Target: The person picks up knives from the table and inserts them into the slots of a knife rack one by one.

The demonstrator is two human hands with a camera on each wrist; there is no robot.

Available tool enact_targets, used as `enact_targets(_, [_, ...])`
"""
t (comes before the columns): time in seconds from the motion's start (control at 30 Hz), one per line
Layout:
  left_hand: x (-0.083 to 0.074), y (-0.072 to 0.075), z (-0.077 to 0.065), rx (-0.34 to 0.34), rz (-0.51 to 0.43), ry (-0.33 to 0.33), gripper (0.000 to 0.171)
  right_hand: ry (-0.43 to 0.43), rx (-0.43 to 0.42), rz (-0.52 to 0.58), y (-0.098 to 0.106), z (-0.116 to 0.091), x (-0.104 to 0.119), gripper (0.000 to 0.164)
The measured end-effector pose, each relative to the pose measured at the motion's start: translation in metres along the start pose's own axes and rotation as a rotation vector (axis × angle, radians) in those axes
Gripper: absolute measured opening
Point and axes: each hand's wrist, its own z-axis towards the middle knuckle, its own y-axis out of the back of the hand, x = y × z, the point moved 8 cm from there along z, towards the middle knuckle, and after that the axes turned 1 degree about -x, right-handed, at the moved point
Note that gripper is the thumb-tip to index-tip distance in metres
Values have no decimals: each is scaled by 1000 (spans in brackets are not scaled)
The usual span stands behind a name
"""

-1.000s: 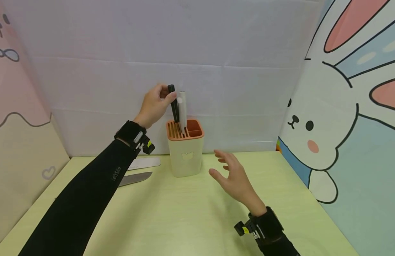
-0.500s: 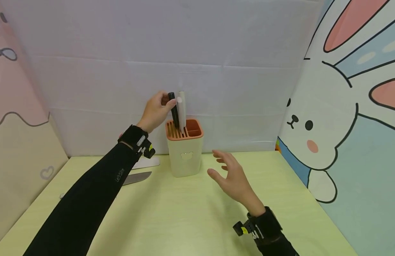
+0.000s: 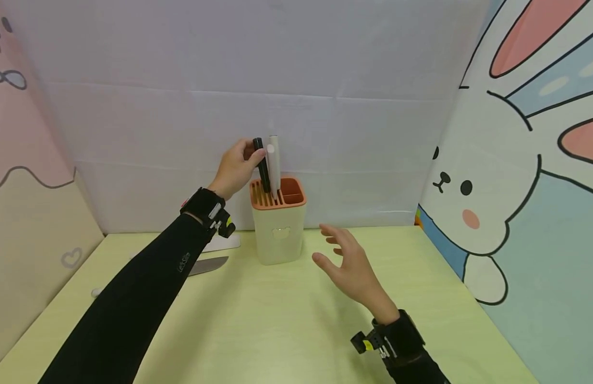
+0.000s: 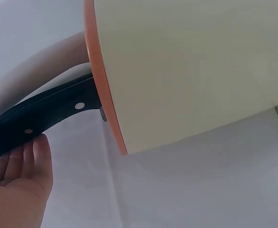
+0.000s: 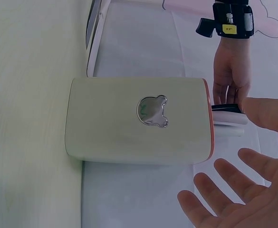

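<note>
My left hand (image 3: 236,168) grips the black handle of a knife (image 4: 48,109) between thumb and fingers. Its blade is down in a slot of the knife holder (image 3: 278,237), a cream box with an orange slotted top, and only a sliver of metal shows under the handle in the left wrist view. Two white-handled utensils (image 3: 274,165) stand in the holder just right of the black handle. Over the table, to the right of the holder, my right hand (image 3: 349,266) is held with fingers spread and relaxed, touching nothing.
Left of the holder, a knife blade (image 3: 208,265) and a white flat blade-shaped thing (image 3: 223,243) lie on the light table (image 3: 258,330), partly behind my left sleeve. A white handle end (image 3: 96,292) shows at far left. A white sheet (image 3: 373,160) hangs behind.
My left hand has lowered with the black-handled knife, whose handle now sits closer to the holder's top. Little differs over the last half second. The right hand has stayed in place.
</note>
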Motion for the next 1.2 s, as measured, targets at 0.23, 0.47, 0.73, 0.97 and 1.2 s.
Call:
enact_targets(0.23, [2,-4,-4,21,-7,20,47,-7,2,-8,-1,-1,-2,59])
enact_targets(0.47, [4,-8,-7,40,-27,21,48,-8,3,3,-2,-1,-1,59])
enact_targets(0.73, [8,-13,-7,54,-40,31,50,-3,-1,10,-1,0,0,58])
enact_targets(0.97, [15,-14,-6,53,-14,28,52,-4,-1,8,-1,0,-1,58])
enact_targets(1.2, [23,-16,-7,59,11,55,52,-13,4,4,-2,0,-2,59])
